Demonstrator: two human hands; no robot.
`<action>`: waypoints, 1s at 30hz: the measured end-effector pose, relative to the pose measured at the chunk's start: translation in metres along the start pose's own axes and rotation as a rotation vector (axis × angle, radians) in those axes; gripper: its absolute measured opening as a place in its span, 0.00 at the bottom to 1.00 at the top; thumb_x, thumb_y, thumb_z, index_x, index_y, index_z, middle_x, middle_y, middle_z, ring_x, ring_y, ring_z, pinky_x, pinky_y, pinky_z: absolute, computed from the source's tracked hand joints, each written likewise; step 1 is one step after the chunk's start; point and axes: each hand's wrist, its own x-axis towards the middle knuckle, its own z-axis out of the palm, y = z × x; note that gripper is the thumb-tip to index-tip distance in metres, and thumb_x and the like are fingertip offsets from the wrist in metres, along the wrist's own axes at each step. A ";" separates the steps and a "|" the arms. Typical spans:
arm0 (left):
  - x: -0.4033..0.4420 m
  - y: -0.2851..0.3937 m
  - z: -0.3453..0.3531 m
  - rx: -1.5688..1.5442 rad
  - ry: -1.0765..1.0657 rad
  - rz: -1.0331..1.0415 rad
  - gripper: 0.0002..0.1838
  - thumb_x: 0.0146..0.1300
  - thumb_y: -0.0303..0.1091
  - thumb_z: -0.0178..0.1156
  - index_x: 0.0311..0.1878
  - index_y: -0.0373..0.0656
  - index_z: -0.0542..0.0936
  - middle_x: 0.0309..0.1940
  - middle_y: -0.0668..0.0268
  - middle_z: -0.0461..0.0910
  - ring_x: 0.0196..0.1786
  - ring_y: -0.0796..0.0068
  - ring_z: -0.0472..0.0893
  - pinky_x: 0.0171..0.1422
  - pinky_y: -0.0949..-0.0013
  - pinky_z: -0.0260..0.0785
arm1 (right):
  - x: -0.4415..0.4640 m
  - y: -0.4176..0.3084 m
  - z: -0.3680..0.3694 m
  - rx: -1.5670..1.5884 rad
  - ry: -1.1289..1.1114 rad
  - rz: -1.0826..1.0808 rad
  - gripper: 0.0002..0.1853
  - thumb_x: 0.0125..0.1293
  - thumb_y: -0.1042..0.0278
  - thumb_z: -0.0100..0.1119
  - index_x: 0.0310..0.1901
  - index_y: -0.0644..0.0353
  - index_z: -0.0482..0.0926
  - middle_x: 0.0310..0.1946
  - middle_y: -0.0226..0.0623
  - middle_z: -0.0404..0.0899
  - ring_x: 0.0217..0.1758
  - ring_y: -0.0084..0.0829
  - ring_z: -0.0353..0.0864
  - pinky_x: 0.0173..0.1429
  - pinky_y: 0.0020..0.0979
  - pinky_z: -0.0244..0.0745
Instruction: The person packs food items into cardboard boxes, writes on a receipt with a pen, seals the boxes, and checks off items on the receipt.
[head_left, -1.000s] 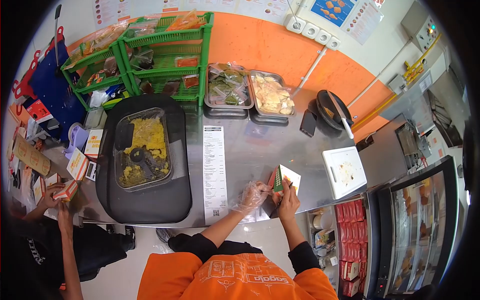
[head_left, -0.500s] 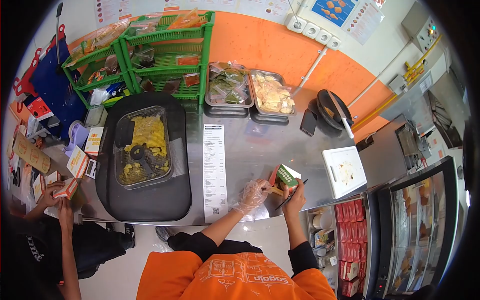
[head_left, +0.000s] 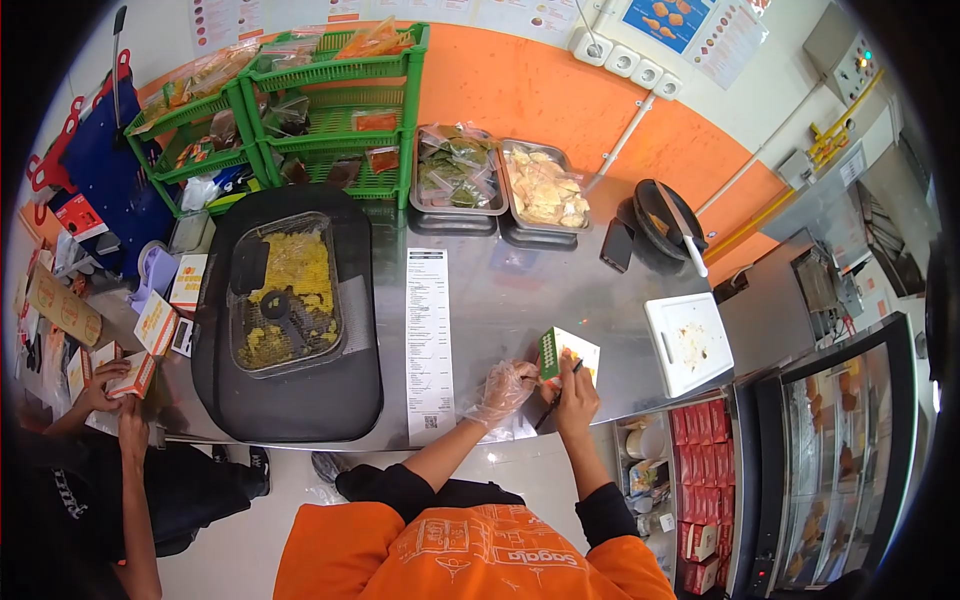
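Note:
A small carton box (head_left: 549, 356) with a green patterned side and a white face is held tilted between my hands above the counter's front edge. My left hand (head_left: 506, 388), in a clear plastic glove, pinches the box's lower left edge. My bare right hand (head_left: 577, 397) is closed against the box's lower right side. Its fingers also hold a thin black pen-like stick (head_left: 545, 416), mostly hidden by the hand. A long printed receipt (head_left: 430, 340) lies flat on the steel counter to the left of my left hand.
A black tray (head_left: 360, 400) carries a clear container of yellow food (head_left: 295, 270). Behind are green racks (head_left: 335, 120) and metal trays of packets (head_left: 455, 205) and pale pieces (head_left: 545, 185). Right: phone (head_left: 617, 245), black pan (head_left: 655, 235), knife, white board (head_left: 680, 330). At left, a co-worker's hands (head_left: 100, 390) hold a carton.
The box has been turned in my hands, so its green side faces left and its white face shows. My right hand has shifted slightly left, and the black stick now points down.

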 end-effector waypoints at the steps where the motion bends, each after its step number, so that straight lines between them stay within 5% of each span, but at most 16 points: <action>1: 0.000 0.000 -0.001 0.025 -0.014 -0.006 0.03 0.54 0.25 0.61 0.32 0.44 0.81 0.31 0.61 0.83 0.36 0.55 0.82 0.43 0.56 0.74 | -0.003 0.000 0.005 -0.006 0.009 -0.027 0.29 0.58 0.54 0.69 0.58 0.61 0.78 0.57 0.39 0.81 0.59 0.48 0.80 0.62 0.47 0.76; 8: 0.000 -0.014 -0.001 -0.007 -0.087 -0.024 0.04 0.51 0.29 0.64 0.31 0.43 0.84 0.29 0.59 0.83 0.34 0.56 0.82 0.42 0.57 0.74 | 0.001 0.001 -0.001 -0.042 -0.086 -0.092 0.33 0.58 0.54 0.69 0.63 0.58 0.75 0.59 0.38 0.79 0.61 0.48 0.79 0.62 0.43 0.76; 10: 0.001 -0.030 0.001 -0.083 -0.214 -0.167 0.05 0.50 0.32 0.66 0.30 0.43 0.85 0.28 0.58 0.84 0.33 0.58 0.82 0.41 0.58 0.74 | 0.004 0.004 -0.006 -0.008 -0.150 -0.111 0.34 0.57 0.52 0.69 0.64 0.56 0.74 0.60 0.37 0.79 0.63 0.49 0.77 0.64 0.45 0.74; 14: 0.027 -0.011 -0.028 0.285 -0.709 -0.580 0.07 0.51 0.35 0.67 0.30 0.43 0.88 0.27 0.62 0.86 0.32 0.68 0.85 0.37 0.65 0.76 | 0.000 -0.006 -0.016 0.028 -0.244 -0.103 0.38 0.58 0.48 0.68 0.69 0.54 0.70 0.65 0.38 0.74 0.71 0.51 0.67 0.72 0.55 0.60; 15: 0.021 -0.022 -0.031 -0.060 -0.699 -0.709 0.15 0.52 0.44 0.67 0.29 0.39 0.87 0.26 0.59 0.85 0.33 0.64 0.85 0.40 0.64 0.77 | -0.004 -0.008 -0.013 -0.009 -0.247 -0.100 0.39 0.58 0.46 0.67 0.70 0.53 0.69 0.67 0.37 0.72 0.73 0.50 0.65 0.73 0.58 0.56; 17: 0.041 0.030 -0.052 0.154 -0.711 -0.672 0.19 0.53 0.47 0.66 0.33 0.36 0.87 0.29 0.55 0.86 0.36 0.61 0.85 0.44 0.61 0.77 | -0.009 -0.004 -0.008 0.019 -0.277 -0.094 0.41 0.60 0.46 0.65 0.72 0.54 0.65 0.71 0.38 0.67 0.77 0.50 0.58 0.75 0.64 0.46; 20: 0.040 0.042 -0.046 0.192 -0.427 -0.557 0.24 0.56 0.50 0.64 0.38 0.33 0.85 0.33 0.51 0.86 0.38 0.56 0.85 0.47 0.57 0.76 | -0.009 0.000 -0.018 0.179 -0.260 0.111 0.39 0.62 0.50 0.65 0.72 0.57 0.65 0.71 0.41 0.67 0.76 0.51 0.58 0.75 0.62 0.47; 21: 0.039 0.037 -0.039 0.155 -0.278 -0.507 0.25 0.57 0.50 0.64 0.40 0.32 0.85 0.34 0.50 0.86 0.39 0.54 0.85 0.47 0.56 0.75 | -0.012 0.004 -0.017 0.224 -0.079 0.251 0.33 0.67 0.55 0.61 0.70 0.60 0.66 0.67 0.49 0.70 0.74 0.52 0.61 0.75 0.55 0.51; 23: 0.050 0.032 -0.024 0.037 -0.334 -0.547 0.24 0.59 0.49 0.63 0.45 0.34 0.84 0.37 0.49 0.85 0.39 0.55 0.84 0.47 0.56 0.75 | -0.016 0.017 -0.003 0.337 0.063 0.778 0.26 0.72 0.58 0.57 0.66 0.63 0.70 0.59 0.56 0.76 0.66 0.51 0.74 0.69 0.45 0.65; 24: 0.047 0.014 -0.003 0.045 -0.381 -0.608 0.20 0.60 0.46 0.62 0.42 0.36 0.84 0.35 0.50 0.85 0.39 0.56 0.84 0.46 0.56 0.75 | -0.019 0.019 -0.002 0.590 0.110 0.828 0.22 0.74 0.57 0.54 0.60 0.66 0.74 0.49 0.57 0.82 0.52 0.47 0.83 0.56 0.38 0.75; 25: 0.043 0.009 0.012 0.021 -0.361 -0.687 0.18 0.60 0.44 0.62 0.40 0.36 0.84 0.36 0.49 0.85 0.40 0.58 0.84 0.46 0.55 0.75 | -0.047 0.048 0.031 0.482 0.102 0.727 0.19 0.74 0.59 0.54 0.56 0.68 0.77 0.42 0.53 0.84 0.43 0.41 0.85 0.48 0.35 0.78; 26: 0.038 0.007 0.020 0.044 -0.332 -0.626 0.16 0.61 0.42 0.61 0.41 0.36 0.83 0.36 0.48 0.84 0.41 0.55 0.84 0.47 0.53 0.75 | -0.048 0.048 0.030 0.489 -0.007 0.824 0.17 0.75 0.61 0.54 0.53 0.69 0.78 0.40 0.49 0.84 0.43 0.36 0.84 0.47 0.35 0.78; 27: 0.027 -0.012 0.042 0.101 -0.163 -0.519 0.16 0.57 0.43 0.63 0.36 0.37 0.84 0.34 0.45 0.84 0.40 0.46 0.84 0.47 0.51 0.75 | -0.048 0.045 0.037 0.518 0.109 0.835 0.16 0.74 0.63 0.55 0.51 0.69 0.78 0.40 0.46 0.85 0.42 0.33 0.83 0.46 0.33 0.78; 29: 0.038 0.026 0.007 0.199 -0.300 -0.561 0.18 0.58 0.43 0.61 0.43 0.36 0.83 0.36 0.45 0.84 0.42 0.46 0.84 0.50 0.53 0.75 | -0.056 0.047 0.038 0.818 0.101 0.799 0.18 0.74 0.64 0.54 0.53 0.74 0.76 0.39 0.41 0.83 0.39 0.26 0.81 0.43 0.28 0.77; 30: 0.033 0.025 0.001 -0.014 -0.247 -0.562 0.18 0.58 0.42 0.61 0.44 0.36 0.82 0.37 0.45 0.84 0.45 0.47 0.84 0.52 0.55 0.74 | -0.053 0.043 0.028 0.954 0.088 0.827 0.17 0.74 0.64 0.54 0.53 0.74 0.76 0.39 0.40 0.82 0.39 0.25 0.80 0.43 0.27 0.76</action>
